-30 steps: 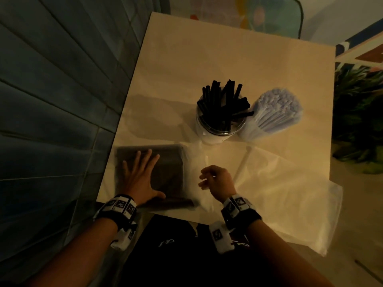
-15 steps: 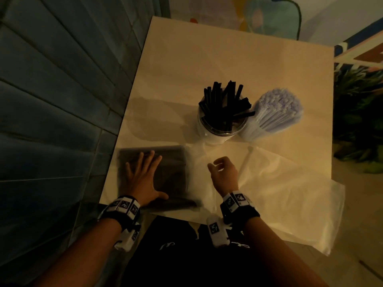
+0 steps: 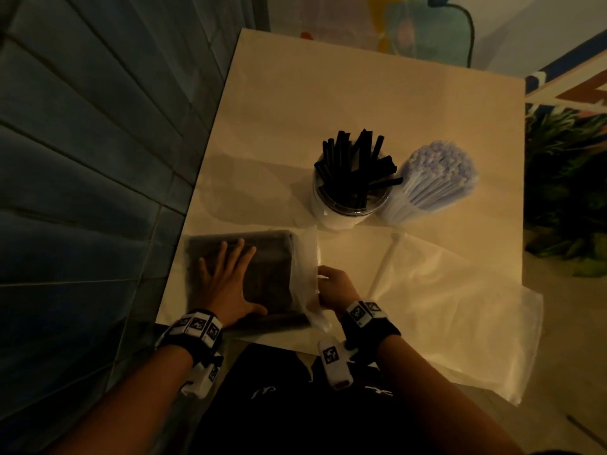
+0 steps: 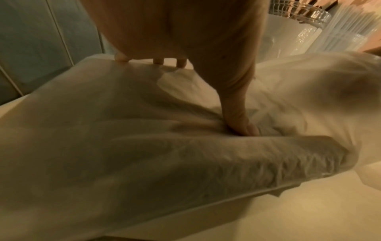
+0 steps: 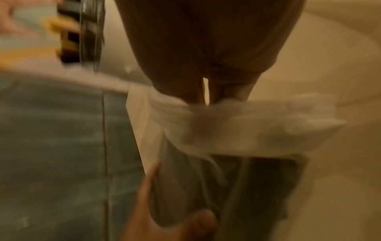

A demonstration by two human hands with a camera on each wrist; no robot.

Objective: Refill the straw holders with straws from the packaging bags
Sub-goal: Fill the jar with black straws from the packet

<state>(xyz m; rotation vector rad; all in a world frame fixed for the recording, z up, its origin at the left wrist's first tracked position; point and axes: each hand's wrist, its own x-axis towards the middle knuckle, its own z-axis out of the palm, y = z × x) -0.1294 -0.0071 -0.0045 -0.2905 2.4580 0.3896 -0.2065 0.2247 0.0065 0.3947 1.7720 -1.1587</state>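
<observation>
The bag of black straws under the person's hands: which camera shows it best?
The head view: the whole bag of black straws lies in frame. The left wrist view shows only crinkled plastic up close; the right wrist view, a blurred gathered end.

A clear bag of black straws [image 3: 262, 274] lies flat at the near left worktop corner. Behind it stands a holder [image 3: 345, 205] with black straws, touching a white straw bundle [image 3: 430, 182].
</observation>
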